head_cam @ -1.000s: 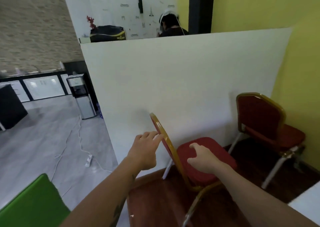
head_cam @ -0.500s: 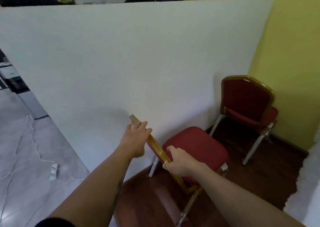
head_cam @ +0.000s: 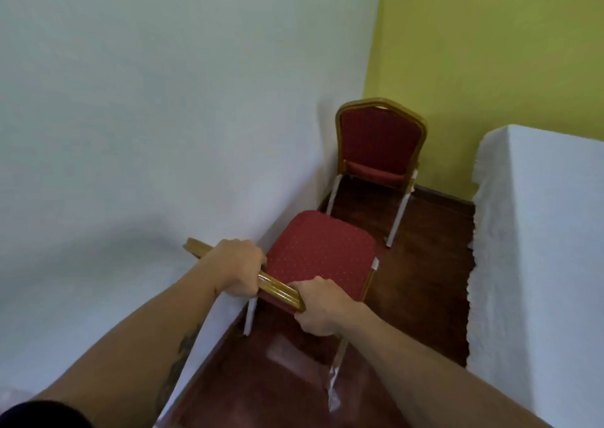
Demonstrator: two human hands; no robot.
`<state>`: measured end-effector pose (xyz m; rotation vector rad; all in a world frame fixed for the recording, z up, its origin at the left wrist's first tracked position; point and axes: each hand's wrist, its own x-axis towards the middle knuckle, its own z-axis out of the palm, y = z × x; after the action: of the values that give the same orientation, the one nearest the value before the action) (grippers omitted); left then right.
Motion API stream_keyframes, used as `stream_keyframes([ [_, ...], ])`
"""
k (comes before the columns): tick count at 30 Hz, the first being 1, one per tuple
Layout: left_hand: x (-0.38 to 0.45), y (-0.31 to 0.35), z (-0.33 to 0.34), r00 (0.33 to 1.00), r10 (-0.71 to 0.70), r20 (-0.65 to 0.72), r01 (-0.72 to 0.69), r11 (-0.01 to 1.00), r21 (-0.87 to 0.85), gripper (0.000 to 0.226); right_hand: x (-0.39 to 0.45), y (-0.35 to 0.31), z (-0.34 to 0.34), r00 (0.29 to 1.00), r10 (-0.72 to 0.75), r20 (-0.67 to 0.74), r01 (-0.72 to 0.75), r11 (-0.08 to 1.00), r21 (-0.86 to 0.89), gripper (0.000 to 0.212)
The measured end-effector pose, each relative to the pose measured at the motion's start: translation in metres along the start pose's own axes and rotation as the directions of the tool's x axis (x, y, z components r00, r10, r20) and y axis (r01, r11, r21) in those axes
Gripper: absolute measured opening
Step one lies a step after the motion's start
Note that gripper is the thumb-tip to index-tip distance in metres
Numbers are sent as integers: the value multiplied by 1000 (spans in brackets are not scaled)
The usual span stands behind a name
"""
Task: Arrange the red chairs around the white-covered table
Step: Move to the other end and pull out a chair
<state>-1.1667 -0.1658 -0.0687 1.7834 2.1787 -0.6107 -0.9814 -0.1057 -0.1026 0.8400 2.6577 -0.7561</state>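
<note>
A red chair (head_cam: 322, 251) with a gold frame stands just below me, its seat pointing away along the white partition. Both hands grip the gold top rail of its backrest: my left hand (head_cam: 240, 272) at the left part, my right hand (head_cam: 322, 306) at the right end. A second red chair (head_cam: 379, 143) stands farther off in the corner, facing me. The white-covered table (head_cam: 539, 248) fills the right side, its cloth hanging to the floor.
A tall white partition (head_cam: 163, 117) runs along the left, close to the near chair's left legs. A yellow wall (head_cam: 490, 42) closes the back. Dark wooden floor (head_cam: 421, 284) forms a narrow strip between partition and table.
My hands went from reaching toward the backrest to closing on its top rail. The view moved closer and tilted down, and the table came into sight on the right.
</note>
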Motion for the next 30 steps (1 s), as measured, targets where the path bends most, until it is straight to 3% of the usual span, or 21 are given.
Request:
stream_keyframes([
  [3, 10, 23, -2, 987, 132, -91, -135, 990, -28, 32, -19, 24, -6, 999, 48, -23, -50, 997, -52, 42],
  [9, 31, 114, -26, 933, 331, -140, -342, 938, -65, 63, -76, 93, -28, 978, 205, -37, -208, 974, -89, 39],
  [20, 40, 192, -55, 884, 458, -95, -461, 888, -3, 40, -137, 144, -8, 933, 345, -103, -347, 938, 1, 32],
  [24, 46, 211, -63, 860, 497, -114, -499, 867, 11, 39, -151, 158, -6, 909, 397, -126, -397, 917, 22, 41],
  [30, 64, 226, -67, 831, 545, -113, -550, 835, -13, 41, -157, 164, -6, 845, 506, -175, -499, 863, 84, 34],
])
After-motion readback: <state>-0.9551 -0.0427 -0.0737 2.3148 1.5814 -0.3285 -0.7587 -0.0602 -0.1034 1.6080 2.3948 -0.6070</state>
